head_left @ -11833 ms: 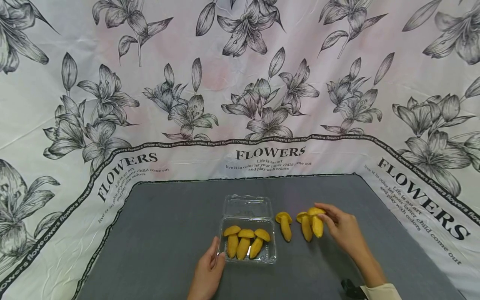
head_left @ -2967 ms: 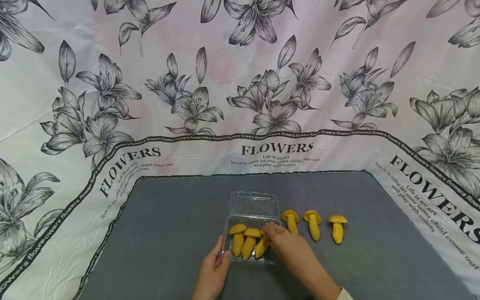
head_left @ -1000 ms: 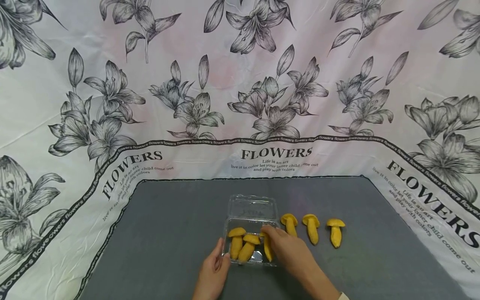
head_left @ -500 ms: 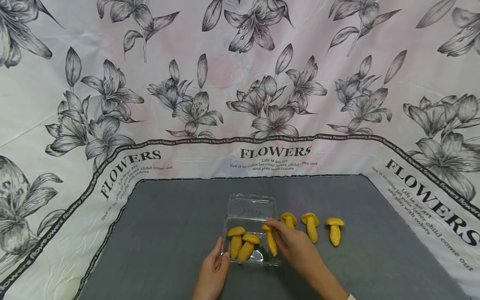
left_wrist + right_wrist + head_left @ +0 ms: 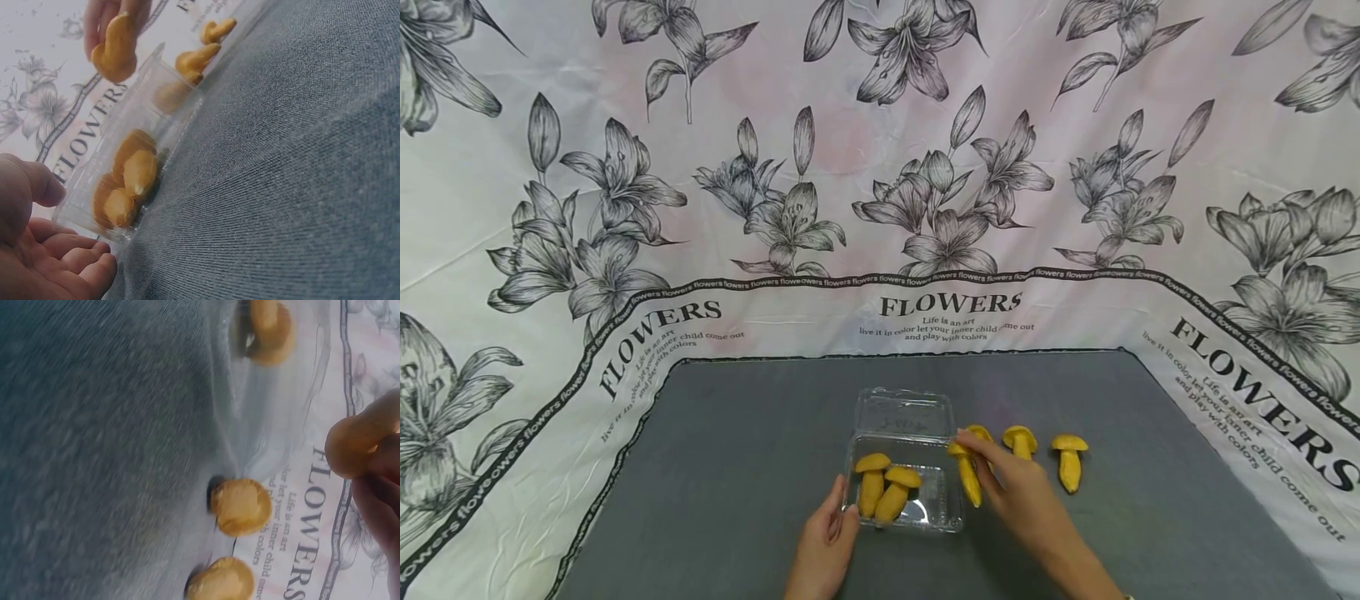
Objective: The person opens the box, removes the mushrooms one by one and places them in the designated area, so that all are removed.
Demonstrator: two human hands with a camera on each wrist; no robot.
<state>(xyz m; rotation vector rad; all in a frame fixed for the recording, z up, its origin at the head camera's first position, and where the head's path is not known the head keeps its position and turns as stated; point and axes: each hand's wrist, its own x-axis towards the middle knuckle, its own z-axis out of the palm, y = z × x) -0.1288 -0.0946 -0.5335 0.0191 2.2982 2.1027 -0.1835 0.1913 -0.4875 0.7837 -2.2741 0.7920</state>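
Note:
A clear plastic clamshell box (image 5: 938, 492) lies on the grey tabletop, its lid folded back. Inside, on the left, two yellow mushrooms (image 5: 871, 485) lie side by side, stems toward me. My left hand (image 5: 823, 537) holds the box by its left edge, thumb at the rim and fingers along the outside. Just beyond the right wall, my right hand (image 5: 1018, 492) pinches another yellow mushroom (image 5: 968, 482) between thumb and fingers, stem pointing down. In the left wrist view this raised mushroom (image 5: 117, 50) hangs above the level of the box.
To the right of the box stands a row of mushrooms on the table: one (image 5: 980, 432) partly behind the right hand, a middle one (image 5: 1020, 442) partly covered, and one (image 5: 1070, 464) farthest right. A white flower-print cloth (image 5: 790, 325) borders the table at the back and sides.
My right hand has taken the rightmost mushroom from the box and moved it right, past the box wall. The second mushroom in the box now leans more. My left hand has stayed put.

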